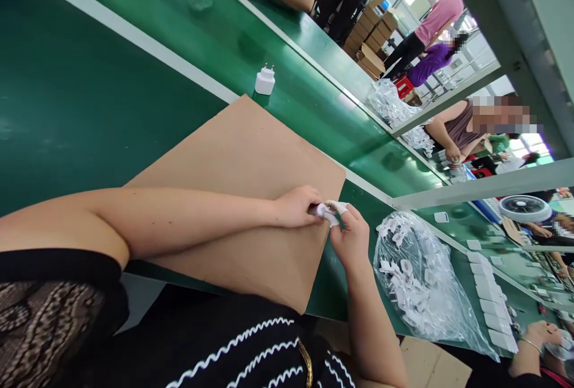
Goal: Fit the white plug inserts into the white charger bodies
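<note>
Left hand (pixel 296 205): pinching small white part (pixel 320 211), just right of the middle
Right hand (pixel 353 237): fingertips (pixel 341 207) wrapped in white, pinching same part
Bag (pixel 464 319): lower right, full of white bits (pixel 406 277)

Your top (pixel 179 325): black, with white wavy stripes (pixel 232 341) slanting across the front
Your left sleeve (pixel 49 322): short, dark, lace-patterned — edged with a plain black band (pixel 67 259)
Your front strip (pixel 307 359): narrow, gold-coloured (zip or trim, hard to tell)
Your right hand (pixel 353 241): white covers (pixel 342 208) on thumb and index finger
</note>
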A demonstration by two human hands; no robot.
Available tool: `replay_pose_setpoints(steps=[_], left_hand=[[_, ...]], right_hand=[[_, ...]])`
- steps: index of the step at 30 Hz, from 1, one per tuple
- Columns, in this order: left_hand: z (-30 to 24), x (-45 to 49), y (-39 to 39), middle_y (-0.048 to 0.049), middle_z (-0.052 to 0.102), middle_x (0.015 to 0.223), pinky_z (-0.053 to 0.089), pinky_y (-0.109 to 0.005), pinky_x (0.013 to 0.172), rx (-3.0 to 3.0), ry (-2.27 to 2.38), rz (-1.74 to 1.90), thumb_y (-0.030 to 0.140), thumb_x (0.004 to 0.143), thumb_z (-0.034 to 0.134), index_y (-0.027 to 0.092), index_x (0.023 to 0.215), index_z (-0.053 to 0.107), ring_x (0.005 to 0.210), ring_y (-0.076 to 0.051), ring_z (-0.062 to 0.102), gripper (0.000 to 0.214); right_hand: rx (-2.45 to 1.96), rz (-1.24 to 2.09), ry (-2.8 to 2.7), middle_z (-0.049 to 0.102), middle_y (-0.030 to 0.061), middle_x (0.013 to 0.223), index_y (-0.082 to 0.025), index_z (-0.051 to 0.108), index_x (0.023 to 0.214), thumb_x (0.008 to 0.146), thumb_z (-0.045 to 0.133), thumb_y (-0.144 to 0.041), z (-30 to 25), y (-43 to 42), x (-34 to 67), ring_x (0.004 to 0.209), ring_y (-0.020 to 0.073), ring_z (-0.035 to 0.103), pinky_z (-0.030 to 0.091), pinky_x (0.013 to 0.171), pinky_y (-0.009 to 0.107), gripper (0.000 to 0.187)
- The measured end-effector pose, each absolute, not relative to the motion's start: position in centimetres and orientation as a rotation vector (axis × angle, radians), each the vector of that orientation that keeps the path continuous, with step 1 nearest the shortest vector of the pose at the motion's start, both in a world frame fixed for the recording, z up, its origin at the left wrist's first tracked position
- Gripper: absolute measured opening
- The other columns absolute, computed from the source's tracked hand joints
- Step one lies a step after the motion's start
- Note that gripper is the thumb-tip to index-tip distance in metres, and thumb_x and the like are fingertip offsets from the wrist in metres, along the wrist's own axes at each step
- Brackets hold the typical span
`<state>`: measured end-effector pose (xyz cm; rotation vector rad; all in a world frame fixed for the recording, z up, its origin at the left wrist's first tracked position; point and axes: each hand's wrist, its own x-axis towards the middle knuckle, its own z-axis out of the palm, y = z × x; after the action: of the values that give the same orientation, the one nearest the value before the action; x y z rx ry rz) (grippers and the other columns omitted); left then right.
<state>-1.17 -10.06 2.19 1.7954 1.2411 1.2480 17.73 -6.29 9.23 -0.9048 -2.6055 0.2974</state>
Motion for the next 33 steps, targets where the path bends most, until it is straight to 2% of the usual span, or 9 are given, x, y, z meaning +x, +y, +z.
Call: replay_pose_setpoints(steps=[6, 12, 15, 18, 22, 26, 29, 31, 33], left_hand=[[2.2, -1.2, -10.2, -0.0058, 0.069, 0.088, 0.048, -0.031, 0.079, 1.765, 1.235, 1.209, 0.038, 0.084, 0.078, 0.016, 0.084, 0.073, 0.086, -0.020, 0.063, 0.022], [2.6, -1.1, -10.5, -0.0067, 0.072, 0.092, 0.050, -0.035, 0.085, 1.712, 1.299, 1.097, 0.049, 0.088, 0.068, 0.019, 0.090, 0.075, 0.091, -0.024, 0.065, 0.030], [2.7, -0.7, -10.7, -0.0071, 0.074, 0.096, 0.052, -0.038, 0.087, 1.673, 1.341, 1.052, 0.050, 0.086, 0.067, 0.020, 0.093, 0.075, 0.094, -0.027, 0.067, 0.031], [2.7, -0.8, -10.4, -0.0073, 0.076, 0.104, 0.054, -0.038, 0.089, 1.612, 1.334, 0.993, 0.053, 0.084, 0.069, 0.021, 0.105, 0.075, 0.098, -0.029, 0.069, 0.038], [3.5, -2.8, -7.6, -0.0065, 0.077, 0.101, 0.055, -0.036, 0.078, 1.627, 1.468, 0.975, 0.061, 0.079, 0.069, 0.020, 0.120, 0.071, 0.084, -0.026, 0.069, 0.058], [4.9, -6.6, -2.5, -0.0074, 0.077, 0.101, 0.056, -0.037, 0.077, 1.656, 1.817, 1.031, 0.059, 0.076, 0.066, 0.020, 0.118, 0.068, 0.083, -0.028, 0.070, 0.057], [5.3, -9.3, 1.2, -0.0098, 0.077, 0.107, 0.057, -0.040, 0.083, 1.598, 2.082, 0.994, 0.055, 0.077, 0.063, 0.022, 0.113, 0.067, 0.096, -0.033, 0.072, 0.049], [4.8, -10.6, 2.9, -0.0126, 0.076, 0.111, 0.057, -0.044, 0.085, 1.541, 2.220, 0.915, 0.057, 0.079, 0.060, 0.022, 0.114, 0.065, 0.102, -0.037, 0.072, 0.050], [3.8, -11.6, 4.0, -0.0156, 0.075, 0.116, 0.057, -0.048, 0.088, 1.509, 2.319, 0.847, 0.059, 0.082, 0.055, 0.021, 0.121, 0.063, 0.107, -0.040, 0.071, 0.055]], right_hand=[[-1.154, 0.123, -2.678, 0.071, 0.0065, 0.094, -0.023, 0.077, 0.108, 0.081, 0.052, -0.006, 9.4, -7.2, 17.4, 0.090, 0.0217, 0.066, 0.050, 0.078, 0.028, 0.040], [-1.292, 0.316, -2.649, 0.073, 0.0008, 0.099, -0.028, 0.077, 0.108, 0.082, 0.057, -0.006, 10.0, -7.4, 16.6, 0.090, 0.0175, 0.068, 0.046, 0.072, 0.024, 0.039], [-1.250, 0.441, -2.520, 0.075, -0.0002, 0.108, -0.031, 0.069, 0.129, 0.084, 0.060, -0.010, 9.0, -7.6, 17.0, 0.099, 0.0191, 0.069, 0.050, 0.082, 0.025, 0.050], [-1.165, 0.617, -2.307, 0.071, 0.0022, 0.132, -0.029, 0.053, 0.148, 0.089, 0.066, -0.021, 7.6, -7.1, 19.0, 0.117, 0.0186, 0.067, 0.052, 0.094, 0.027, 0.060], [-1.688, 0.317, -2.098, 0.069, 0.0054, 0.134, -0.024, 0.067, 0.128, 0.100, 0.055, -0.026, 7.0, -4.6, 25.3, 0.124, 0.0173, 0.063, 0.047, 0.105, 0.028, 0.030], [-2.037, 0.153, -1.826, 0.066, 0.0255, 0.130, -0.004, 0.066, 0.127, 0.093, 0.061, -0.019, 7.3, -2.6, 33.6, 0.127, 0.0335, 0.059, 0.040, 0.112, 0.044, 0.037], [-2.128, 0.072, -1.727, 0.057, 0.0333, 0.141, 0.003, 0.063, 0.130, 0.088, 0.067, -0.020, 7.7, -2.1, 38.4, 0.141, 0.0406, 0.046, 0.029, 0.119, 0.050, 0.048], [-2.132, 0.027, -1.710, 0.057, 0.0303, 0.143, 0.000, 0.064, 0.132, 0.086, 0.069, -0.021, 8.4, -2.0, 40.6, 0.143, 0.0387, 0.043, 0.026, 0.120, 0.047, 0.050], [-2.108, 0.000, -1.713, 0.066, 0.0215, 0.135, -0.009, 0.070, 0.126, 0.087, 0.067, -0.023, 9.5, -2.1, 42.5, 0.135, 0.0325, 0.052, 0.033, 0.115, 0.039, 0.042]])
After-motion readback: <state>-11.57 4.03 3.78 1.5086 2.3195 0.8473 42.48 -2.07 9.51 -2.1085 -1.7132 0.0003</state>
